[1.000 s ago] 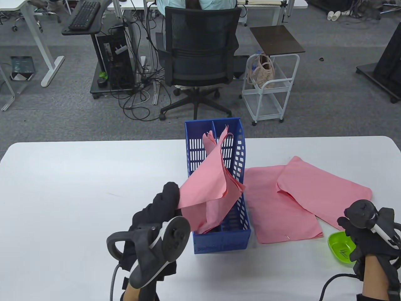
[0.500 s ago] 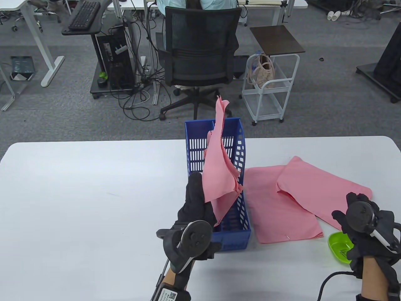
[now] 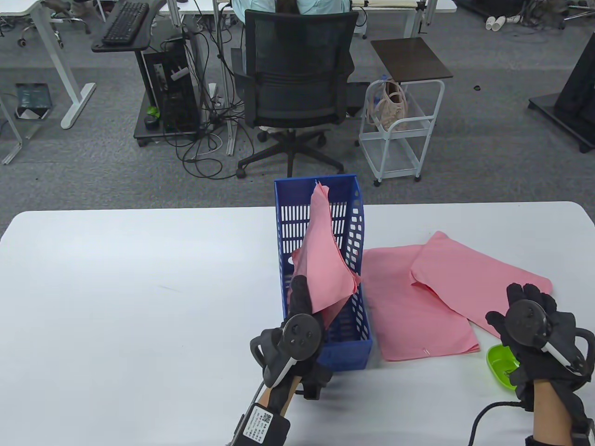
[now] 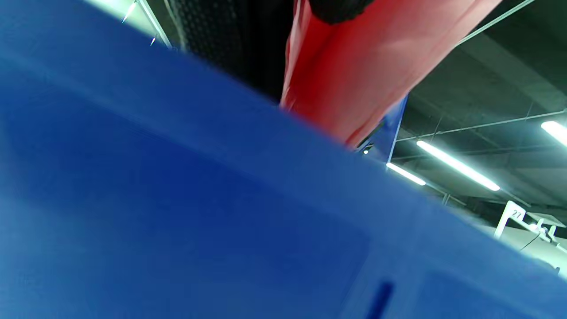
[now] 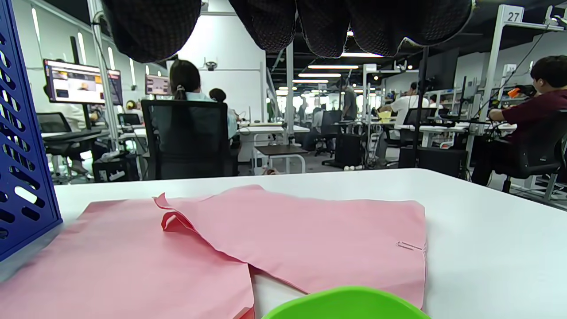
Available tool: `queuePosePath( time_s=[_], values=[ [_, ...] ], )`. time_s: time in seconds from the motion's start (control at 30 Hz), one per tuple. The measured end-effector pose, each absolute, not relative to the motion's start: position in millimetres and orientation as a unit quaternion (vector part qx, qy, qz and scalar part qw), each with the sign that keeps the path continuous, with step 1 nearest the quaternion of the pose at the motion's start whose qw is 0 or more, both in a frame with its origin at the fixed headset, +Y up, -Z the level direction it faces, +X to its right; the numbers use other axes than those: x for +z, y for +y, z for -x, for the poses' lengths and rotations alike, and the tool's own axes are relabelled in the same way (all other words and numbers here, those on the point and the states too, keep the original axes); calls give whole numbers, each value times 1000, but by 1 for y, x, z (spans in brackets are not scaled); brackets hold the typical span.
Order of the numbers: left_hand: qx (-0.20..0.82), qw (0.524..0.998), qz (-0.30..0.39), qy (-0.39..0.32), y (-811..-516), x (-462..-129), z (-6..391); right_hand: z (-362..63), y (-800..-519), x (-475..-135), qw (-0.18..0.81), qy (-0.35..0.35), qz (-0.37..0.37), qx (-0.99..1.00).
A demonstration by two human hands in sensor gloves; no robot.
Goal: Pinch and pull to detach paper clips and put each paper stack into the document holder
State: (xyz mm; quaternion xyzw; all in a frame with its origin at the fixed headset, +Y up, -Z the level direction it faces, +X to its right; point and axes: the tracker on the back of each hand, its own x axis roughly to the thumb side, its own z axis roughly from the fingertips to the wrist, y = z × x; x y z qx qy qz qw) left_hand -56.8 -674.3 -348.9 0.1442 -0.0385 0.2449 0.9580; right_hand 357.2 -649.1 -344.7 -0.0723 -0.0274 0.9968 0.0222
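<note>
The left hand (image 3: pixel 300 309), near the middle of the table's (image 3: pixel 116 288) front edge, pinches the lower corner of a pink paper stack (image 3: pixel 323 260), standing it on end so it drops into the blue document holder (image 3: pixel 358 232) at the middle of the table. To its right two more stacks (image 3: pixel 418 302) lie flat and overlapping, clips (image 5: pixel 409 246) apparently on. By the front right corner, the right hand (image 3: pixel 539 334) hovers with fingers loose and empty above a green dish (image 3: pixel 499 367), probably for freed clips.
</note>
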Motion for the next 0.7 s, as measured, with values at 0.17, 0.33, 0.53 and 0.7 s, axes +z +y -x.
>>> queuePosePath(
  time_s=[0.17,0.33,0.53,0.7],
  values=[
    [242,963,-116,-20,-679,-355,63,-355,-650,-345,18,-23,70,997],
    [235,967,-75,-66,-674,-357,67,-353,-650,-346,14,-21,68,997],
    [91,986,-77,-115,-661,-353,74,-352,-651,-347,13,-19,65,998],
    [-13,991,-62,-122,-659,-350,87,-347,-653,-348,10,-15,59,998]
  ],
)
